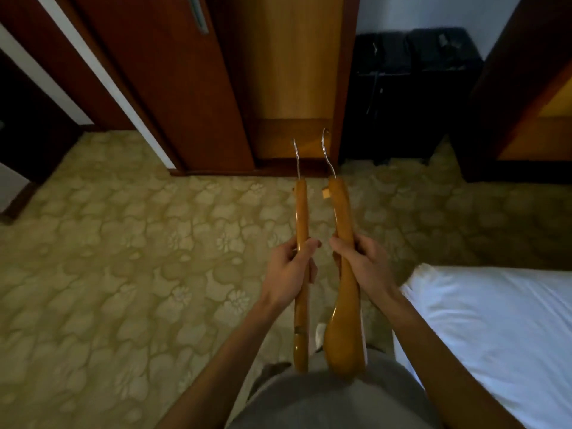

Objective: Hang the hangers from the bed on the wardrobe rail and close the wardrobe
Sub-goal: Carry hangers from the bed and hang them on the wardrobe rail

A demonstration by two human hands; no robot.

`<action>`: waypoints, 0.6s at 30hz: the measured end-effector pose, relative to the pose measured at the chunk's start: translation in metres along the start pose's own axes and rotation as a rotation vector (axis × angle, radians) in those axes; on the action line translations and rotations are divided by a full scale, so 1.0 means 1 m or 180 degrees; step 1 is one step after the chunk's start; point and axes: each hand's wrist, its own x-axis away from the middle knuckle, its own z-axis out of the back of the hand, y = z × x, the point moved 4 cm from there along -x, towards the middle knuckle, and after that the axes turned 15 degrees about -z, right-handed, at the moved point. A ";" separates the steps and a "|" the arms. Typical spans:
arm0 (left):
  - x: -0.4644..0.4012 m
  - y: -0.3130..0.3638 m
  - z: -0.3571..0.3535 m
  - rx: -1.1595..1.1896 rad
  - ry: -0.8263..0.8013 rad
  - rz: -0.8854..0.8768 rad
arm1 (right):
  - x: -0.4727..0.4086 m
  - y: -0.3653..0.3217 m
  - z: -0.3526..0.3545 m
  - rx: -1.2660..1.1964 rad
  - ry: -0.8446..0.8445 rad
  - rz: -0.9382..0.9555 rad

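I hold two wooden hangers with metal hooks, seen edge-on, hooks pointing away from me toward the wardrobe. My left hand (292, 267) grips the left hanger (301, 209) around its middle. My right hand (360, 258) grips the right hanger (340, 205) the same way. The wardrobe (294, 75) stands ahead with its lighter wooden interior showing beside a dark red-brown sliding door (173, 82). The rail is out of view. The bed (501, 329) with a white sheet lies at my lower right.
Patterned beige carpet (123, 258) covers the floor between me and the wardrobe. A black cabinet (408, 88) stands to the right of the wardrobe. Another dark wooden unit (523, 97) is at the far right. A doorway frame (28, 125) is at the far left.
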 end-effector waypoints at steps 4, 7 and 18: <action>-0.085 0.002 0.033 -0.0019 0.0243 0.0027 | -0.076 -0.057 -0.023 0.0071 -0.0195 0.0137; -0.147 -0.003 0.062 -0.0004 0.0383 0.0005 | -0.137 -0.096 -0.046 0.0201 -0.0307 0.0198; -0.405 -0.031 0.197 0.0089 0.0363 -0.0194 | -0.364 -0.227 -0.161 0.0288 -0.0315 0.0408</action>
